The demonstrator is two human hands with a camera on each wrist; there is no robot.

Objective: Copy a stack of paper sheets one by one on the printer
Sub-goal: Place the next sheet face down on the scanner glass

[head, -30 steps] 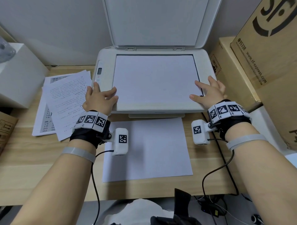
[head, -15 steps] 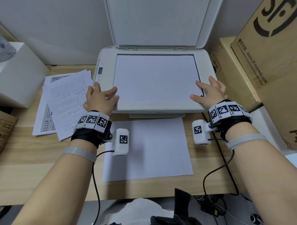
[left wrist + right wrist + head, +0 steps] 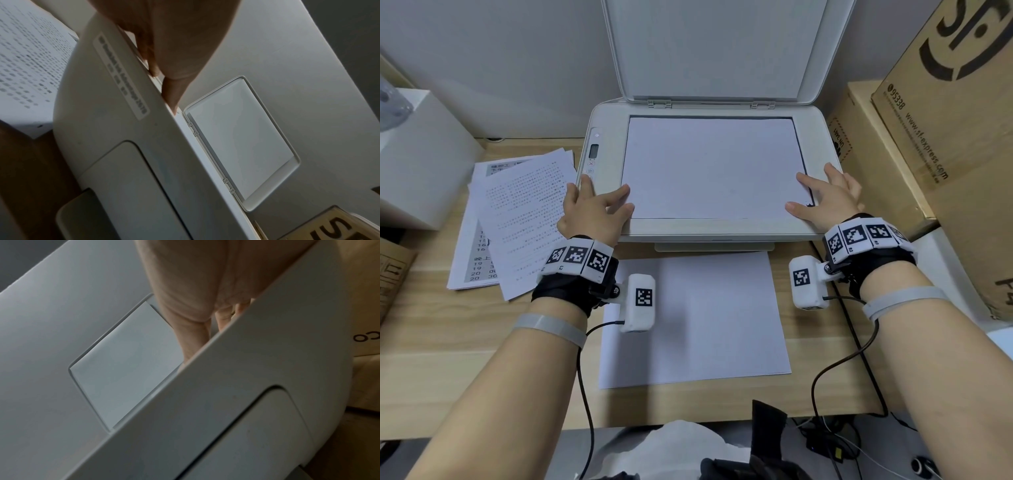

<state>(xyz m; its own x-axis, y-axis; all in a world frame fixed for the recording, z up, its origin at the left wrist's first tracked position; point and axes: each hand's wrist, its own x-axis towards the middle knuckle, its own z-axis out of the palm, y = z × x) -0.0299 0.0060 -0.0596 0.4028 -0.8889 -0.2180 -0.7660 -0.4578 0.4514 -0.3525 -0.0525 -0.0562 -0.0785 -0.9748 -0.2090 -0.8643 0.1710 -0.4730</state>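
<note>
Now squaring the sheet (image 3: 710, 168) on the scanner glass, lid (image 3: 717, 48) raised

Left hand (image 3: 592, 212) at 9 o'clock and right hand (image 3: 825, 197) at 3 o'clock lie flat, fingers spread, grasping nothing, tips on the sheet's near corners. Advice: nudge edges flush to the glass frame, lift fingers straight off, lower lid gently; printed stack (image 3: 517, 219) waits left of the printer (image 3: 606, 144)

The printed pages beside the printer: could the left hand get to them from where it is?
Probably yes. The left hand rests on the printer's corner, right beside the printed pages, with nothing between them.
</note>
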